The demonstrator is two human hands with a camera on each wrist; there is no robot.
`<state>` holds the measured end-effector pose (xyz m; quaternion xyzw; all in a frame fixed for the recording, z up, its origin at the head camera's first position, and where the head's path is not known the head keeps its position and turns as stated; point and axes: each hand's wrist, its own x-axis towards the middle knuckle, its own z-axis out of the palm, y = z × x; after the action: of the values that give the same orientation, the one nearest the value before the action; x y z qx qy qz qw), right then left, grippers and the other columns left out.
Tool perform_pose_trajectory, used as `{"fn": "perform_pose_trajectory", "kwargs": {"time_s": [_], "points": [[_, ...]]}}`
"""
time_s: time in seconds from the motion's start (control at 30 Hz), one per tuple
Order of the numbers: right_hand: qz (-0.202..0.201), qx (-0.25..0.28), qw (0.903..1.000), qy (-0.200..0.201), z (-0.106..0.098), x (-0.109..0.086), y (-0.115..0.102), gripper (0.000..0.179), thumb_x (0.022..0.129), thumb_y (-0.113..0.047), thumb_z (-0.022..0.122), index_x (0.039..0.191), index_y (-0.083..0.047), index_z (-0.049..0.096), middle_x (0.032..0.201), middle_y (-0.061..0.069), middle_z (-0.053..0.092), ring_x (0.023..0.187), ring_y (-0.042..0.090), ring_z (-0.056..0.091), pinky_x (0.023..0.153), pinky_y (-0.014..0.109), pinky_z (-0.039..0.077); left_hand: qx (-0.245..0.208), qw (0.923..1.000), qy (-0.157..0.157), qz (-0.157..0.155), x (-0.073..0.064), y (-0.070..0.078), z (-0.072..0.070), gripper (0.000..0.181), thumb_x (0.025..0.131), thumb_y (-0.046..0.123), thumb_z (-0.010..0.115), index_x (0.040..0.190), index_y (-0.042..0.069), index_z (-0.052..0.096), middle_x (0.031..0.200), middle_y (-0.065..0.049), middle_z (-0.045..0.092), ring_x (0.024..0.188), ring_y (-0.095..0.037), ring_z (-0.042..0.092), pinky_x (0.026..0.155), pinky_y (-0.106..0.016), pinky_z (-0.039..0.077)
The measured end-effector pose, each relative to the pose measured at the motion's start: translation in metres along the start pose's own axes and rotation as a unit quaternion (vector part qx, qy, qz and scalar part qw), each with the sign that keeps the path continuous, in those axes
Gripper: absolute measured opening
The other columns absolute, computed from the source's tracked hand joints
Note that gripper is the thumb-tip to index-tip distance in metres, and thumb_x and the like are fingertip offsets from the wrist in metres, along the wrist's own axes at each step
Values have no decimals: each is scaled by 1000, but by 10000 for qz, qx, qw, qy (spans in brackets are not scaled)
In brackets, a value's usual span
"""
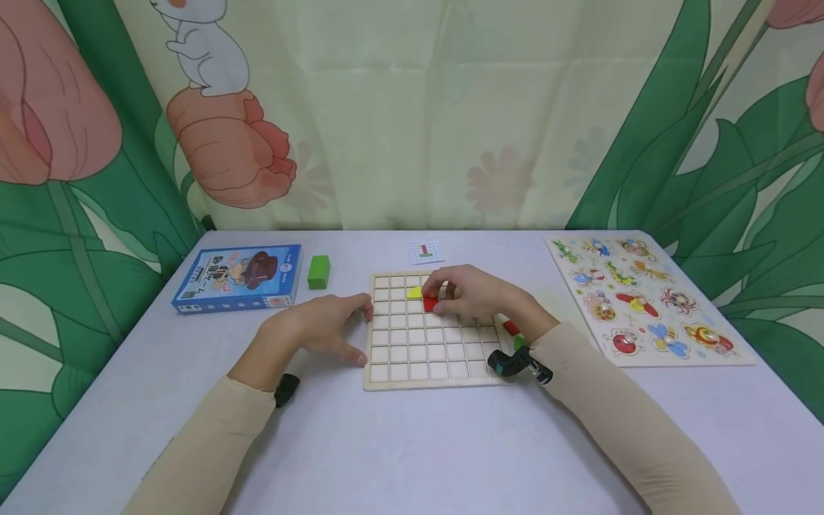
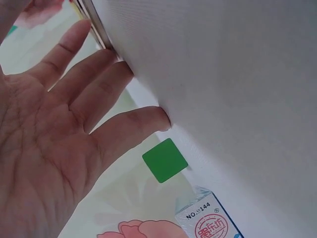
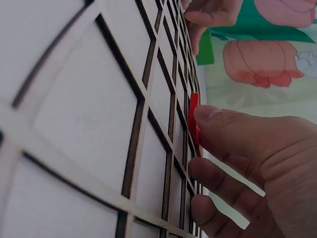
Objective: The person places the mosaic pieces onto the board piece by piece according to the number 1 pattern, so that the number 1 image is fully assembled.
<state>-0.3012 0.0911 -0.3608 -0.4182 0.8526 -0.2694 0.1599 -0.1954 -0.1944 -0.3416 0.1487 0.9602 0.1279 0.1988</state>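
Note:
A wooden grid board (image 1: 418, 353) lies on the table with a yellow tile (image 1: 414, 292) in one of its upper cells. Beside that tile my right hand (image 1: 475, 292) pinches a red tile (image 1: 430, 305) between thumb and fingers, over the upper part of the grid. In the right wrist view the red tile (image 3: 193, 114) stands up slightly from the grid lines, under the thumb tip. My left hand (image 1: 325, 323) steadies the board's left edge, thumb and fingers spread. The left wrist view shows its palm bare and its fingertips down at the table and board edge.
A blue boxed game (image 1: 238, 277) and a green block (image 1: 318, 272) stand at the left. Behind the board lies a small pattern card (image 1: 425, 251). An insect puzzle board (image 1: 644, 297) occupies the right side. Red (image 1: 511, 327) and green pieces (image 1: 520, 342) lie by my right wrist.

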Motion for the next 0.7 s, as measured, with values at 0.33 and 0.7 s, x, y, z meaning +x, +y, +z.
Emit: {"fn": "perform_pose_trajectory", "kwargs": {"time_s": [0.33,0.7], "points": [[-133,-378,9991,102,1,0,-3,27,95,-12,75,121,-12,70,112,-2,68,88,16,62,87,34,51,5,10000,-34,37,2,0,-1,64,75,51,90,122,28,51,126,-5,59,102,-24,55,91,-42,45],[-336,-560,9977,-200,-21,-10,-14,28,97,-10,69,125,-10,69,126,4,67,100,19,67,92,41,53,-40,10000,-28,19,-1,3,-2,63,76,49,90,122,27,52,128,-6,59,103,-24,54,93,-42,45]]}}
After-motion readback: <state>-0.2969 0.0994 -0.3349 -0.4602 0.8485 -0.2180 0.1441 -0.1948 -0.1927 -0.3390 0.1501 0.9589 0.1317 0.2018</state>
